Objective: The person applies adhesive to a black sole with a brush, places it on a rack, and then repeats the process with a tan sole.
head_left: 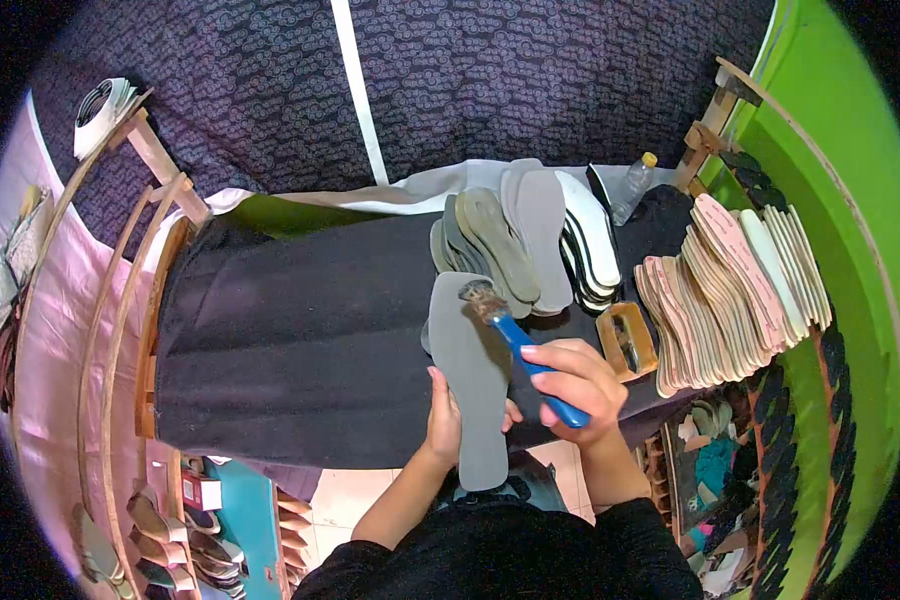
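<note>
A long grey shoe sole (472, 370) is held up by my left hand (446, 420), whose thumb and fingers grip its two edges near the middle. My right hand (580, 390) is wrapped round the blue handle of a paintbrush (518, 340). The bristles meet the sole's upper end in this view. Just right of the brush, on the table, stands a small open tub (628, 342) with brownish sides and something dark inside. Behind the held sole lie more grey soles (490, 240), piled and overlapping.
A dark cloth covers the table (290, 330). White and black soles (588, 240) lie behind the tub, near a yellow-capped bottle (634, 185). Stacked pinkish insoles (710, 300) fill the right end. Wooden racks (160, 170) flank the table, and shelves with shoe parts (210, 550) stand below left.
</note>
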`<action>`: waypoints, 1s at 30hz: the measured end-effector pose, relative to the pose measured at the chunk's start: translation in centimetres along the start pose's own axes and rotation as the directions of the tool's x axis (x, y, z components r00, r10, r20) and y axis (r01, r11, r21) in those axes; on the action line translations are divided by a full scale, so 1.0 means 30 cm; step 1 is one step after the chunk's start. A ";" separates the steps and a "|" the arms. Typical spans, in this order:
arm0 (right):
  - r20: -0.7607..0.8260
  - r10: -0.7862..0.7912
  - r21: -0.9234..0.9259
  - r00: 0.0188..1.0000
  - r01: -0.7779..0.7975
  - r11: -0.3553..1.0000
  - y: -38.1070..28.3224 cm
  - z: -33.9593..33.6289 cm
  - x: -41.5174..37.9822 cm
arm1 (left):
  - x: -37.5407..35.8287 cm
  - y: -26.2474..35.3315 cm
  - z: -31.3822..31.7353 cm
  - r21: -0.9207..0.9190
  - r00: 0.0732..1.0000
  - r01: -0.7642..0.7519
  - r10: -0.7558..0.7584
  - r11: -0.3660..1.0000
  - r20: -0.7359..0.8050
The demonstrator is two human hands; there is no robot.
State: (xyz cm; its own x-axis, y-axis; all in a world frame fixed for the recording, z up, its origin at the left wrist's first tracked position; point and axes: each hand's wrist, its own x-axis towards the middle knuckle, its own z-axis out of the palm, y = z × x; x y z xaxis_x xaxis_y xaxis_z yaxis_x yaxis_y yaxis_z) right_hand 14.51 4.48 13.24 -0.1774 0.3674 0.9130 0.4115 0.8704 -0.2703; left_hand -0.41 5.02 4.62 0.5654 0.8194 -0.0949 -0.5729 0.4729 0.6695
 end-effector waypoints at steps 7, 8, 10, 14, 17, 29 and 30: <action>0.271 -0.157 0.087 0.950 0.138 0.987 -0.042 0.033 -0.075 | -0.008 0.026 -0.040 -0.148 0.989 -0.061 0.040 0.987 -0.142; 0.306 -0.177 0.097 0.935 0.155 0.983 -0.052 0.030 -0.074 | -0.010 0.027 -0.041 -0.151 0.988 -0.067 0.045 0.986 -0.146; 0.283 -0.173 0.139 0.943 0.138 0.981 -0.042 0.029 -0.070 | -0.020 0.022 -0.040 -0.065 0.978 -0.088 0.074 0.994 -0.197; 0.068 -0.048 0.100 0.997 0.041 0.994 0.010 0.050 -0.010 | -0.041 0.029 -0.055 0.014 0.996 0.023 -0.024 1.000 0.080; -0.084 -0.006 0.103 0.996 0.015 0.995 0.038 0.070 0.024 | -0.038 0.025 -0.051 0.030 0.998 0.017 -0.019 0.999 0.052; -0.018 -0.065 0.018 0.998 0.065 0.998 0.028 0.059 0.007 | -0.039 0.018 -0.043 0.025 0.996 0.083 -0.084 0.996 0.024; -0.064 -0.055 -0.002 0.996 0.055 0.999 0.041 0.064 0.011 | -0.034 0.015 -0.043 -0.002 0.995 0.072 -0.072 0.997 0.068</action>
State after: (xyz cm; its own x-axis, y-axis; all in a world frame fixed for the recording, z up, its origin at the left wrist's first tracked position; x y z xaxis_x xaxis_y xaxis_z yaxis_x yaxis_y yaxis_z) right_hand 13.25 6.31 12.63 -0.1418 0.2974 0.9442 0.4028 0.8886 -0.2194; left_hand -2.01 4.82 4.08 0.6441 0.7593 -0.0929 -0.5315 0.5316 0.6595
